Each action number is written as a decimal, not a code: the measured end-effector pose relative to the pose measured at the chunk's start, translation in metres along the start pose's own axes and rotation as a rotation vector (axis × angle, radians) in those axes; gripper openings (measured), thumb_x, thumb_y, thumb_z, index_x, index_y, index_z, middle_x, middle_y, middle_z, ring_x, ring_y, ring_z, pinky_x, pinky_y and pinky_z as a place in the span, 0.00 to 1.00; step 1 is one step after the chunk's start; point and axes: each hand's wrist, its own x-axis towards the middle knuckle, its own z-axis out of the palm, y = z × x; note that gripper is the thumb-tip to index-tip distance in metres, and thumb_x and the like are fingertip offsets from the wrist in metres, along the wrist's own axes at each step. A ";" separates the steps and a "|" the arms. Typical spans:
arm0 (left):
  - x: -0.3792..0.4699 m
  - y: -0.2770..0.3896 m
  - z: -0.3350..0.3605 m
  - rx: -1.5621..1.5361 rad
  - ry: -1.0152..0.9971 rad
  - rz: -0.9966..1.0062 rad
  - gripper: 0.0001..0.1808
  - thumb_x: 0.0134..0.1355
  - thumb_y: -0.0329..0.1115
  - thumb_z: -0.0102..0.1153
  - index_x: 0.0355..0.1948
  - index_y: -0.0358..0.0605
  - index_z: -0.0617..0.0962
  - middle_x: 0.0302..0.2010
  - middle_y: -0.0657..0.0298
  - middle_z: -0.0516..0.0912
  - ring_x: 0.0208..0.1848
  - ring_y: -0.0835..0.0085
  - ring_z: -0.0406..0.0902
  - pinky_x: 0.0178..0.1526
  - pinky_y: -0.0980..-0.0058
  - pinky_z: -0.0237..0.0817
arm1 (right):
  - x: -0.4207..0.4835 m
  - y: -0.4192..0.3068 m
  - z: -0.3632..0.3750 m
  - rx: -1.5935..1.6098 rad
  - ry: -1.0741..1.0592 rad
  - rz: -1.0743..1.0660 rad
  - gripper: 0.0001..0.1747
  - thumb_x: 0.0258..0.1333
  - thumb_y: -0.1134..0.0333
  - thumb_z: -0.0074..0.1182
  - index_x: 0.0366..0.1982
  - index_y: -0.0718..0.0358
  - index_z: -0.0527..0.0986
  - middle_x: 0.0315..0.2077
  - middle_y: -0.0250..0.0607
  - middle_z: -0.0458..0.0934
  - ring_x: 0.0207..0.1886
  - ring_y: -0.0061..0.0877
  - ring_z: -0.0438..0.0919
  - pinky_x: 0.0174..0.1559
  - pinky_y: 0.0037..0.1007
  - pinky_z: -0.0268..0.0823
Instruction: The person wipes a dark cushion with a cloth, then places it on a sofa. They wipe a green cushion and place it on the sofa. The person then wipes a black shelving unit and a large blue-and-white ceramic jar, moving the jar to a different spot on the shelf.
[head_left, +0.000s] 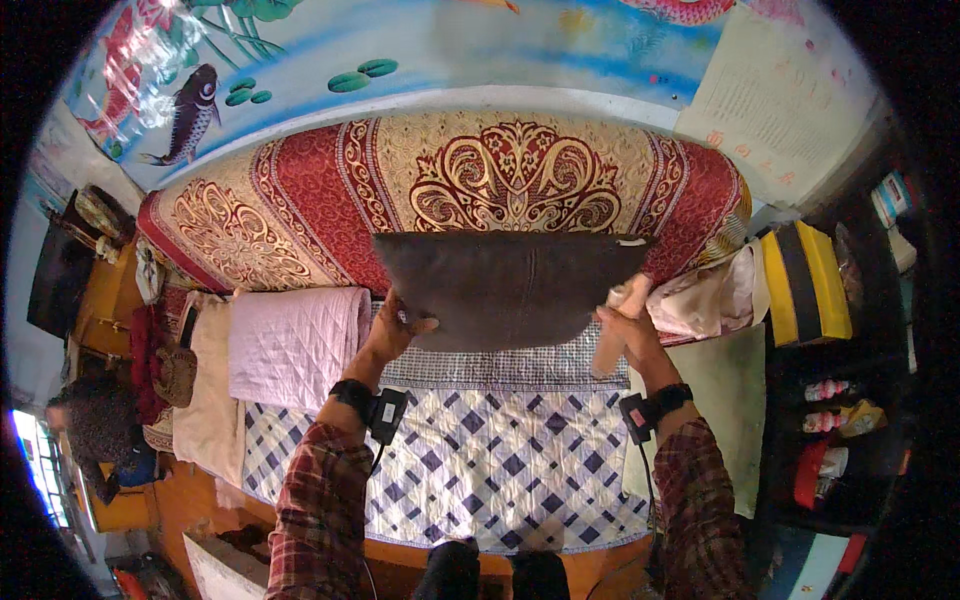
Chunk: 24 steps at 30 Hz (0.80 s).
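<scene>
A dark brown piece of cloth, perhaps a folded garment (517, 289), is stretched between my two hands over the sofa or bed. At its lower left edge my left hand (397, 326) grips it, thumb on top. My right hand (630, 311) holds its right side and looks blurred. A small whitish strip (631, 242) shows at the cloth's upper right corner. Beneath it lies a white quilted cover with dark blue squares (495, 457). Close to my left hand sits a folded pink quilted pad (300, 337).
Behind the cover runs a patterned red and gold backrest cloth (517, 176). Crumpled pale fabric (709, 296) and a yellow and black box (806, 285) are at the right. Another person (101, 424) is at the far left. A beige cloth (210, 405) lies left of the pink pad.
</scene>
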 end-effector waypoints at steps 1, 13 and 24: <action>0.009 -0.010 0.004 -0.043 0.033 0.082 0.45 0.53 0.30 0.76 0.68 0.41 0.63 0.57 0.58 0.78 0.56 0.68 0.77 0.55 0.68 0.72 | 0.003 0.003 0.003 -0.043 -0.001 -0.023 0.23 0.56 0.72 0.64 0.52 0.59 0.69 0.41 0.33 0.74 0.45 0.26 0.77 0.48 0.32 0.71; 0.045 -0.014 0.017 -0.075 0.131 -0.033 0.52 0.54 0.34 0.77 0.73 0.39 0.56 0.65 0.50 0.69 0.64 0.58 0.70 0.64 0.61 0.67 | -0.008 0.038 0.014 -0.258 0.032 0.185 0.27 0.52 0.72 0.68 0.54 0.61 0.74 0.43 0.33 0.80 0.44 0.23 0.80 0.47 0.29 0.72; 0.085 0.062 0.034 0.949 0.184 0.520 0.41 0.43 0.41 0.77 0.60 0.44 0.74 0.59 0.55 0.74 0.62 0.52 0.70 0.65 0.59 0.61 | -0.074 0.085 -0.043 -0.098 0.169 0.384 0.28 0.50 0.65 0.71 0.53 0.63 0.75 0.41 0.35 0.81 0.38 0.24 0.80 0.38 0.29 0.74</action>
